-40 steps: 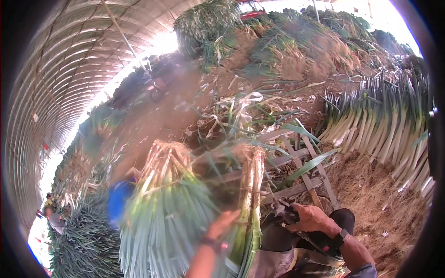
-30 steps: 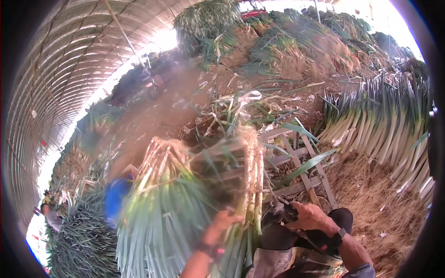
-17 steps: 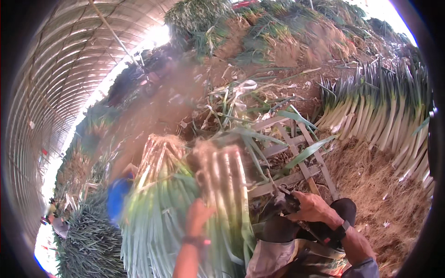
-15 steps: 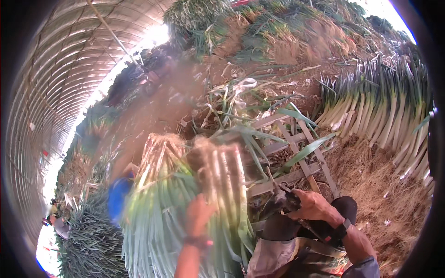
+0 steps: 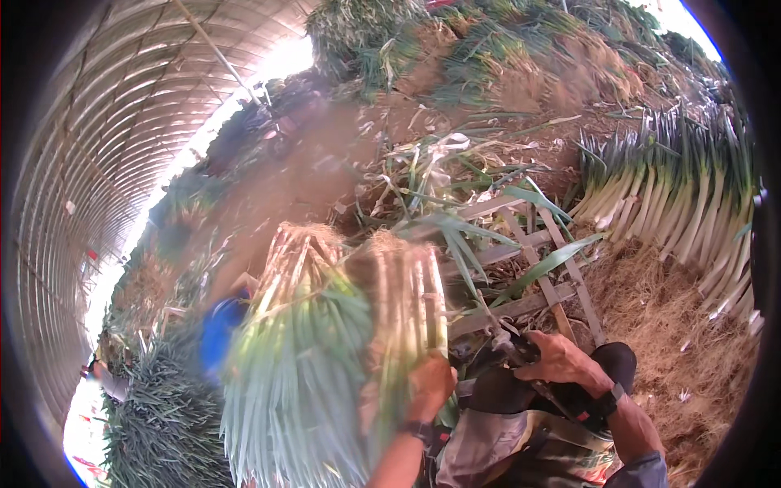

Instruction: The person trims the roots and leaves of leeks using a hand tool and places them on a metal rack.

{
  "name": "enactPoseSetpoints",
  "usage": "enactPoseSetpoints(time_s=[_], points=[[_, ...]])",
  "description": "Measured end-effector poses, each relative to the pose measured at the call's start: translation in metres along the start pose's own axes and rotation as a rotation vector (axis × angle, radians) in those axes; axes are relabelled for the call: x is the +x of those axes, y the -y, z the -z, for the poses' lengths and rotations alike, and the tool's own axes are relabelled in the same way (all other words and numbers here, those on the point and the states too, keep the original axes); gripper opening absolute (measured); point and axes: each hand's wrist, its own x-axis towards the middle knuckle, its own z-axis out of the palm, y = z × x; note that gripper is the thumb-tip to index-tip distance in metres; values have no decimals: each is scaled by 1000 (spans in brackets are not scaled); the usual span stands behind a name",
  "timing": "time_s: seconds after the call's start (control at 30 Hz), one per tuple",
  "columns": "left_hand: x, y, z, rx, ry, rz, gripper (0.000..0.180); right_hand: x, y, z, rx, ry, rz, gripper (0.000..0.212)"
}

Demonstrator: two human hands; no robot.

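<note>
Two clusters of long green onions lie before me, roots pointing away and leaves toward me. The left cluster (image 5: 301,366) fans out with broad green leaves. My left hand (image 5: 432,384) is closed at the right edge of the right cluster (image 5: 405,301), its fingers curled round the stalks. My right hand (image 5: 561,359) is closed round a dark hand tool (image 5: 511,346) above my knee. The tool's exact kind does not show, as the fingers and shadow cover much of it.
A wooden slatted frame (image 5: 533,252) stands beyond my knees. To the right, peeled green onions (image 5: 675,179) lie in a row beside a heap of brown root trimmings (image 5: 659,350). Unpeeled piles (image 5: 163,415) lie left and at the back. Something blue (image 5: 220,333) shows behind the left cluster.
My left hand has moved right, from between the clusters to the right cluster's right edge, and closed round stalks there. My right hand keeps the tool. The whole view has shifted slightly.
</note>
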Motion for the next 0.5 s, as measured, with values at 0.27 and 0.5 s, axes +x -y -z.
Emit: enactPoseSetpoints(time_s=[0.27,0.5], points=[[17,-34,11,-371,82,140,42,0,-6,-9,-3,-29,56,61],[14,8,-56,-596,-98,-118,54,-2,1,3,78,-53,81,59]])
